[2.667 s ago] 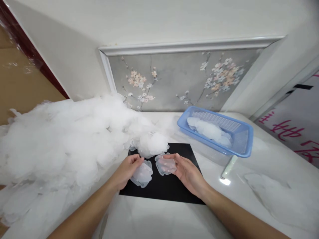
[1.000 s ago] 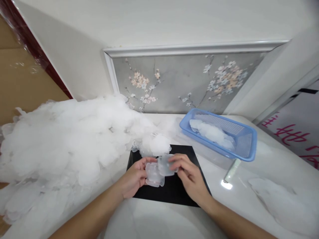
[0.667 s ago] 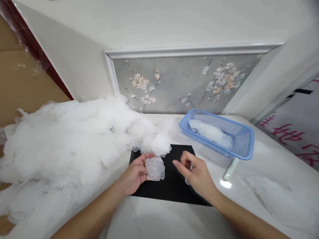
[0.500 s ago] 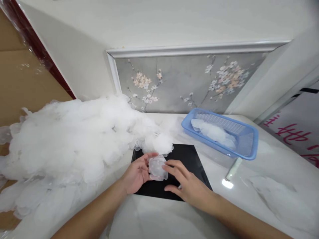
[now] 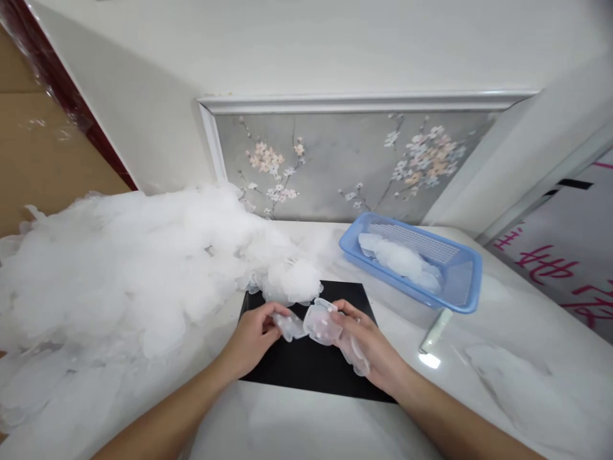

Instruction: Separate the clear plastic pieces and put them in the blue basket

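Observation:
My left hand [image 5: 261, 335] pinches a small translucent plastic piece [image 5: 290, 326] with scalloped edges between thumb and fingers. Several similar clear plastic pieces [image 5: 323, 321] are in my right hand [image 5: 371, 345], some held at the fingertips and some along the palm. Both hands are over a black mat [image 5: 306, 364], and the pieces they hold almost meet or touch. Just beyond my hands, a small heap of the same translucent pieces [image 5: 292, 279] lies at the mat's far edge.
A large pile of whitish translucent pieces [image 5: 129, 268] covers the left side of the white table [image 5: 268, 421]. At the back right stands a blue basket [image 5: 467, 300] holding more pieces. A pale-handled tool [image 5: 435, 331] lies beside it. A framed floral panel [image 5: 330, 153] backs the table.
My left hand has turned over from palm-up to a pinch on one piece. My right hand, earlier touching the piece in my left, now holds several pieces. The view has shifted slightly.

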### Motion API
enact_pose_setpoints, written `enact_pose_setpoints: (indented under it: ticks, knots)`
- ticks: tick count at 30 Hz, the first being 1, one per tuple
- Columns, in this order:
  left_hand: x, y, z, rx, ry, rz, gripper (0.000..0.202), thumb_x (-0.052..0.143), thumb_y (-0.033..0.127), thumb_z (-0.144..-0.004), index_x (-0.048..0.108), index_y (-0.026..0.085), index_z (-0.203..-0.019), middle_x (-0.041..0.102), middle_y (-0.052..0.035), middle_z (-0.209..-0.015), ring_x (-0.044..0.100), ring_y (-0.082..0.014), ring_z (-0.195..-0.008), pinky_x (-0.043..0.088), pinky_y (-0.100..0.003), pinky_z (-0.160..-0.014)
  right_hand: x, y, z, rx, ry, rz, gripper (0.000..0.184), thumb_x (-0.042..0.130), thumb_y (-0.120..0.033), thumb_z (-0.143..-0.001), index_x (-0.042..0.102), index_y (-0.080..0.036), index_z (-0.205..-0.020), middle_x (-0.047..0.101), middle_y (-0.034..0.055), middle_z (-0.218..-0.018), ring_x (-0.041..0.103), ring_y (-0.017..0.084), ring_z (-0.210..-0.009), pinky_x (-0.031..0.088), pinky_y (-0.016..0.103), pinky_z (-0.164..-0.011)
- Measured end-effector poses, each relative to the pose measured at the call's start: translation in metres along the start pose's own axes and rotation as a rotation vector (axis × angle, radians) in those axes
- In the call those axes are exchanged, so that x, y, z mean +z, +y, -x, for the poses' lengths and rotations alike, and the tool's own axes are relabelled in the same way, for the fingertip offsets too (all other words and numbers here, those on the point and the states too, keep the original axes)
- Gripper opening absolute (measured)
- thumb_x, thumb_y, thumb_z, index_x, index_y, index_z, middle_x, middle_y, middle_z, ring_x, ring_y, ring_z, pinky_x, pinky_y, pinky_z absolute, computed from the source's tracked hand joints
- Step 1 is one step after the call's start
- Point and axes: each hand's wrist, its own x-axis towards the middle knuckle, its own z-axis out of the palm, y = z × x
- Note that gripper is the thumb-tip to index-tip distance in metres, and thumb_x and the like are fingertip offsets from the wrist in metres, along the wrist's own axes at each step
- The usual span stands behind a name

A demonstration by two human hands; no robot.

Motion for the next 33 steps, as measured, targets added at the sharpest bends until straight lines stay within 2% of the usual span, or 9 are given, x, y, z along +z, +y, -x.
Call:
enact_pose_setpoints:
  ticks: [4, 8, 12, 16, 19, 22, 25, 29, 33]
  knots:
    - [-0.01, 0.007, -0.003, 0.071, 0.097, -0.061, 0.008, 0.065, 0.028, -0.079, 0.067, 0.02, -0.08, 0.061, -0.0024, -0.091, 0.057, -0.0185, -0.088, 0.042, -0.027, -0.079, -0.007, -0.002, -0.008, 0.15, -0.089, -0.169, 0.031, 0.079, -0.04, -0.067, 0.062, -0.022, -0.087, 0.067, 0.0022, -0.081, 0.066, 0.02, -0.076, 0.053, 0.03, -0.068]
    - [-0.014, 0.007, -0.005, -0.124, 0.04, 0.246, 0.021, 0.073, 0.033, -0.074, 0.061, 0.017, -0.08, 0.058, 0.0006, -0.076, 0.054, -0.0141, -0.073, 0.04, -0.024, -0.068, -0.011, -0.003, -0.01, 0.199, -0.115, -0.224, 0.031, 0.074, -0.044, -0.073, 0.066, -0.022, -0.093, 0.07, 0.004, -0.094, 0.067, 0.023, -0.089, 0.053, 0.036, -0.081]
    - [-0.008, 0.007, -0.003, -0.273, -0.007, 0.508, 0.031, 0.08, 0.028, -0.068, 0.058, 0.018, -0.086, 0.066, -0.0022, -0.089, 0.062, -0.0173, -0.086, 0.046, -0.025, -0.073, -0.009, -0.004, -0.009, 0.173, -0.131, -0.196, 0.035, 0.074, -0.05, -0.072, 0.064, -0.023, -0.093, 0.068, 0.0033, -0.091, 0.066, 0.022, -0.087, 0.052, 0.036, -0.081]
    - [-0.001, 0.012, 0.0, -0.329, -0.078, 0.671, 0.03, 0.076, 0.029, -0.076, 0.056, 0.018, -0.096, 0.069, -0.0071, -0.101, 0.065, -0.0207, -0.095, 0.051, -0.033, -0.083, -0.007, -0.007, -0.007, 0.024, -0.117, -0.055, 0.04, 0.07, -0.056, -0.075, 0.051, -0.021, -0.07, 0.044, -0.0061, -0.056, 0.049, 0.011, -0.052, 0.047, 0.028, -0.061]
    - [0.002, 0.016, 0.002, -0.326, -0.134, 0.743, 0.026, 0.064, 0.04, -0.085, 0.058, 0.019, -0.1, 0.068, -0.0095, -0.107, 0.064, -0.0237, -0.1, 0.052, -0.039, -0.085, -0.01, -0.006, -0.006, -0.154, -0.034, 0.273, 0.037, 0.072, -0.049, -0.076, 0.049, -0.022, -0.068, 0.034, -0.0084, -0.054, 0.033, 0.009, -0.046, 0.036, 0.024, -0.049]
    - [0.003, 0.016, 0.003, -0.32, -0.175, 0.786, 0.033, 0.055, 0.049, -0.089, 0.059, 0.018, -0.103, 0.068, -0.0125, -0.11, 0.064, -0.0272, -0.106, 0.051, -0.042, -0.09, -0.014, -0.001, -0.004, -0.396, -0.009, 0.668, 0.016, 0.067, -0.033, -0.079, 0.059, -0.023, -0.089, 0.045, -0.0043, -0.066, 0.044, 0.012, -0.054, 0.04, 0.027, -0.053]
    - [0.003, 0.013, 0.003, -0.307, -0.189, 0.823, 0.038, 0.053, 0.052, -0.089, 0.06, 0.018, -0.104, 0.069, -0.0129, -0.108, 0.065, -0.027, -0.105, 0.049, -0.042, -0.093, -0.016, 0.007, -0.002, -0.587, -0.078, 0.893, 0.027, 0.058, -0.021, -0.083, 0.058, -0.025, -0.11, 0.057, 0.0032, -0.09, 0.055, 0.016, -0.066, 0.049, 0.032, -0.063]
    - [0.003, 0.012, 0.003, -0.297, -0.189, 0.846, 0.037, 0.054, 0.052, -0.089, 0.06, 0.018, -0.103, 0.07, -0.0111, -0.104, 0.066, -0.0249, -0.101, 0.049, -0.039, -0.091, -0.016, 0.015, 0.0, -0.693, -0.136, 1.014, 0.044, 0.059, -0.02, -0.085, 0.052, -0.032, -0.127, 0.053, 0.0092, -0.122, 0.06, 0.018, -0.074, 0.055, 0.037, -0.07]
    - [0.008, 0.014, 0.004, -0.315, -0.173, 0.825, 0.036, 0.056, 0.05, -0.089, 0.059, 0.018, -0.104, 0.069, -0.0089, -0.1, 0.065, -0.022, -0.096, 0.049, -0.037, -0.089, -0.011, 0.016, 0.003, -0.797, -0.213, 1.024, 0.045, 0.058, -0.02, -0.088, 0.052, -0.032, -0.131, 0.051, 0.0119, -0.129, 0.062, 0.021, -0.085, 0.057, 0.037, -0.071]
